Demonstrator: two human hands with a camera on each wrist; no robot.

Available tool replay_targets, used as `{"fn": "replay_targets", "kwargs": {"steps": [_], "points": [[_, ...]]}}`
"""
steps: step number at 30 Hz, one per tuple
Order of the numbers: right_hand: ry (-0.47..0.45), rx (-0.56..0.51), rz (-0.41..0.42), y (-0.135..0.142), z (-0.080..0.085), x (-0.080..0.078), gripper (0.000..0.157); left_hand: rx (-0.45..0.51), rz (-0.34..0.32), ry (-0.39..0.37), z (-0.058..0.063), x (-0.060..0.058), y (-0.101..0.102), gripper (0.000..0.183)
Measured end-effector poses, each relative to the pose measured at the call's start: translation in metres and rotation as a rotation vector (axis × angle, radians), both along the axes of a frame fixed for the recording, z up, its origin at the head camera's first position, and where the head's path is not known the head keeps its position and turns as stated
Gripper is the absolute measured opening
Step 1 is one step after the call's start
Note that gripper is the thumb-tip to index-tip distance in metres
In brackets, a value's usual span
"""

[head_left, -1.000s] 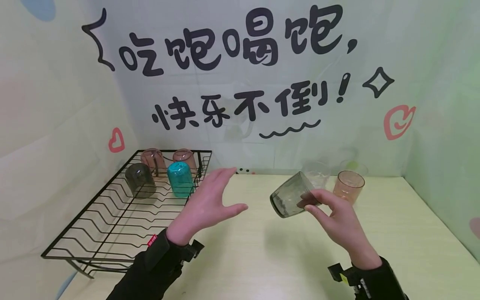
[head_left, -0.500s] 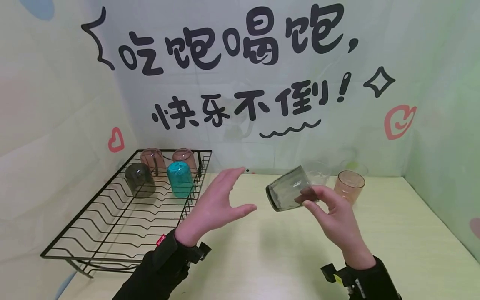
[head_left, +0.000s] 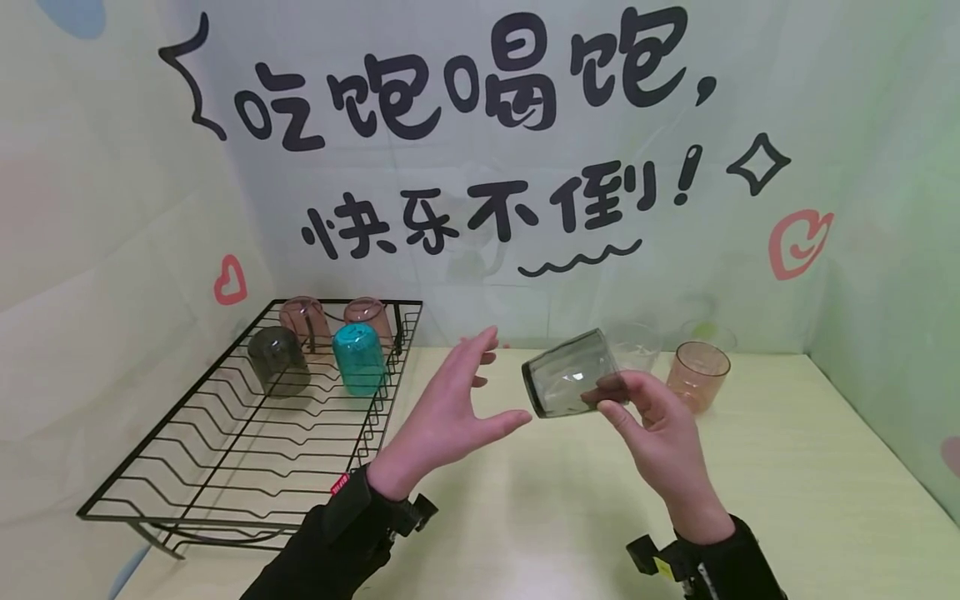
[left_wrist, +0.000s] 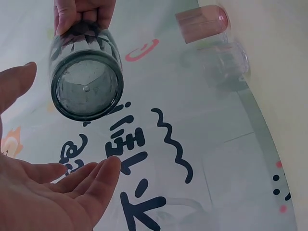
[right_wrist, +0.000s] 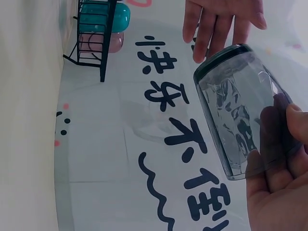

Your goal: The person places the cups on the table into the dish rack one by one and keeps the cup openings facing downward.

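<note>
A clear grey glass is tipped on its side above the table, its thick base facing left. My right hand pinches it near the rim, with fingers inside the mouth and the thumb outside. My left hand is spread just left of the base, thumb apart from the fingers, holding nothing. In the left wrist view the base of the glass faces my left hand. From the right wrist view, the left fingers show beyond the base, and the right fingers are seen through the glass wall.
A black wire dish rack stands at left, bearing upside-down glasses: a dark grey one, a blue one and two pinkish ones. Behind my right hand, a pink glass and a colourless glass stand on the table.
My left hand has moved right, toward the glass. My right hand has shifted slightly left with the grey glass, which now lies closer to level. The gap between hand and base has narrowed.
</note>
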State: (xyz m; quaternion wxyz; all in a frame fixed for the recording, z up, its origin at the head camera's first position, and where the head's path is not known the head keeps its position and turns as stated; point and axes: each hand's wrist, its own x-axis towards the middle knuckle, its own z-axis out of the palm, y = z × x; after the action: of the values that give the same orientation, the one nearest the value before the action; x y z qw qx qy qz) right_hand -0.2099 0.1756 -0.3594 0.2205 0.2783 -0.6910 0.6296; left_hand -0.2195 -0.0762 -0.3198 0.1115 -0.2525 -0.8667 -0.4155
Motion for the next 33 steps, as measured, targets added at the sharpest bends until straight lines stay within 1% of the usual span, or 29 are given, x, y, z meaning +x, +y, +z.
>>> {"fn": "replay_targets", "kwargs": {"steps": [4,8,14,19,21,26,30,33], "points": [[-0.013,-0.047,-0.001,-0.003,-0.001,0.001,0.021,0.031,-0.003,0.001,0.0,0.0,0.003,0.098],[-0.005,-0.068,0.002,-0.006,0.0,0.002,0.021,0.066,-0.015,0.001,-0.003,0.0,0.006,0.097],[0.005,-0.074,0.018,-0.012,0.0,0.003,0.021,0.133,-0.05,0.044,-0.006,0.0,0.011,0.095],[-0.042,-0.074,-0.012,-0.017,0.002,0.006,0.019,0.189,-0.064,0.068,-0.007,0.0,0.014,0.095],[-0.062,-0.095,-0.016,-0.018,0.002,0.007,0.018,0.205,-0.073,0.071,-0.007,0.0,0.014,0.094],[-0.087,-0.157,0.017,-0.022,-0.001,0.008,0.018,0.238,-0.1,0.054,-0.006,0.001,0.016,0.093],[-0.1,-0.179,0.036,-0.025,-0.002,0.009,0.018,0.249,-0.103,0.038,-0.007,0.001,0.017,0.091],[-0.107,-0.185,0.033,-0.028,-0.002,0.01,0.018,0.25,-0.1,0.03,-0.007,0.001,0.019,0.088]]}}
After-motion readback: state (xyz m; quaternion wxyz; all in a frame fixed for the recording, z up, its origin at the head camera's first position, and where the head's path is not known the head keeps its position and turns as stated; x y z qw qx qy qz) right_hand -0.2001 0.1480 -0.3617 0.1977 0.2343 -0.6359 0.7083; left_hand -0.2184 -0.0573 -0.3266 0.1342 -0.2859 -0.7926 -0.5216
